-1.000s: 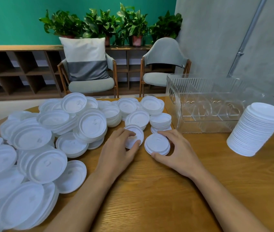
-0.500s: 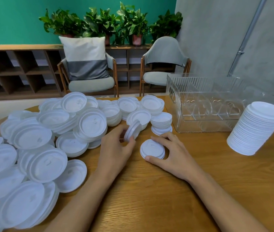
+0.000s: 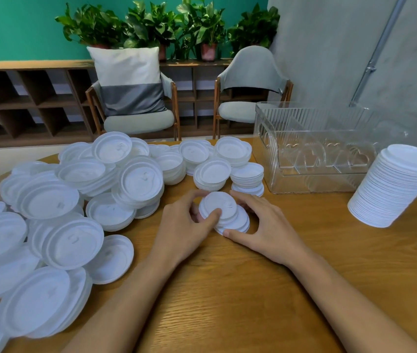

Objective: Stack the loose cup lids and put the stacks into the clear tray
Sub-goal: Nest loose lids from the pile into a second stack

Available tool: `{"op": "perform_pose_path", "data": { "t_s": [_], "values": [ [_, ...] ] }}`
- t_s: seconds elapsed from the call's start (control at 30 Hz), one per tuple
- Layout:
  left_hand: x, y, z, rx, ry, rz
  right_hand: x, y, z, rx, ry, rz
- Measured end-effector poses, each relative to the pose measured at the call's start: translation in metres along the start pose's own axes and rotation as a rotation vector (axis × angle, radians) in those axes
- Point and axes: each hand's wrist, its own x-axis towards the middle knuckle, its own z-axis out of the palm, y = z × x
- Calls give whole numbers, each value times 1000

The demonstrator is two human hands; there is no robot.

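No legible text anywhere.

The small lid [image 3: 221,205] that the left hand [image 3: 182,225] held up on edge half a second ago, clear of the table, now lies on top of the short stack [image 3: 239,224], sitting a little off-centre toward the left and slightly tilted. The left hand has moved right with it, thumb on the lid's near rim and fingers at its far rim. The right hand [image 3: 265,225] has closed in around the stack, thumb at its near edge.
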Motion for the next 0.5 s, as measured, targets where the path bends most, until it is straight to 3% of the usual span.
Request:
{"op": "perform_pose_path", "data": {
  "t_s": [0.17,0.23,0.37,0.5],
  "values": [
    [-1,-1,-4,306,-30,-8,0,2,1,-33,-8,-25],
    [0,-3,-4,247,-60,41,0,2,1,-29,-15,-32],
    [3,-6,-9,43,-302,127,0,0,0,-13,-36,-54],
    [5,-8,-10,12,-231,103,1,-2,0,13,-63,-41]
  ]
}}
